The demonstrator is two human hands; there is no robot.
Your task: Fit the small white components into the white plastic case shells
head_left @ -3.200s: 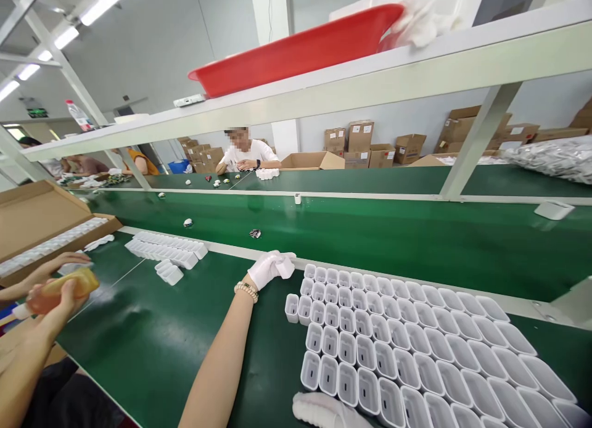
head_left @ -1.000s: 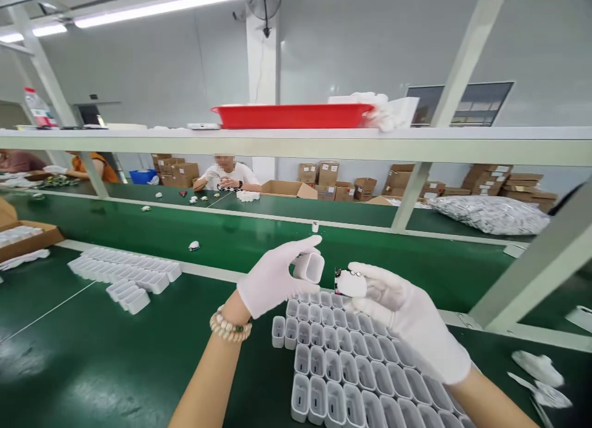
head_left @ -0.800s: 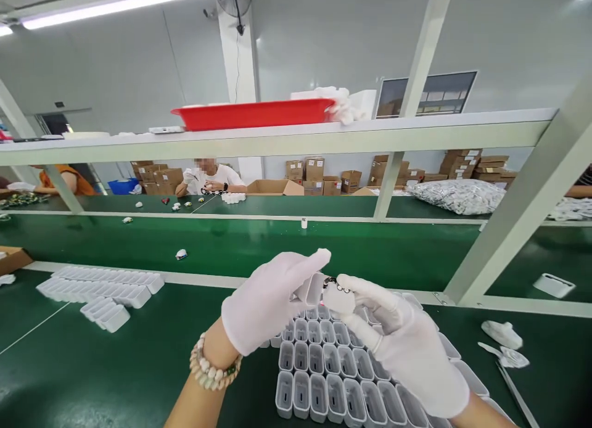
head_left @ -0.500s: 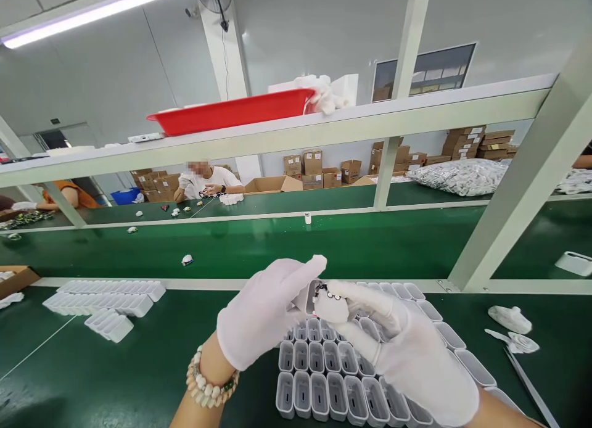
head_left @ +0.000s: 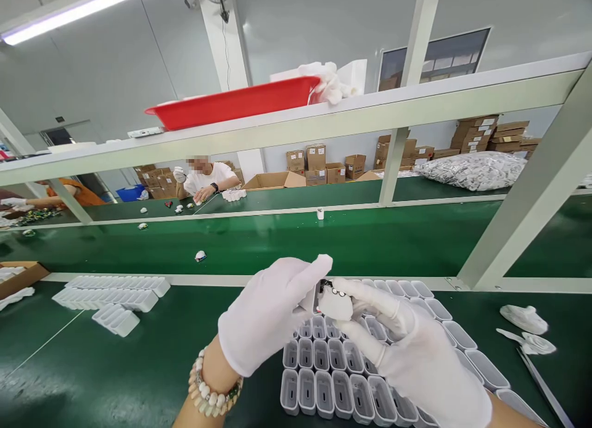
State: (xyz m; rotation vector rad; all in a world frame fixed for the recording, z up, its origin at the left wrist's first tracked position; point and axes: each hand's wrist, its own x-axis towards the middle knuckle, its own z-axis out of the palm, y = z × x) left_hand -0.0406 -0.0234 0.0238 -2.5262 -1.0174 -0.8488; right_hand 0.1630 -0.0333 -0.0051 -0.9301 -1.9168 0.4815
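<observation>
Both my hands wear white gloves and meet above a block of several white plastic shells standing open-side up on the green bench. My left hand is closed round one white shell, mostly hidden by its fingers. My right hand pinches a small white part with dark metal bits and holds it against the mouth of that shell. A bead bracelet sits on my left wrist.
More white shells lie in rows at the left, beside a cardboard box. A green conveyor carries small parts behind. Gloves and tweezers lie at the right. A red tray rests on the shelf. Other people work opposite.
My left hand lifted a shell from the block and my right hand brought the small part up to it. Over the last second the two have been pressed together.
</observation>
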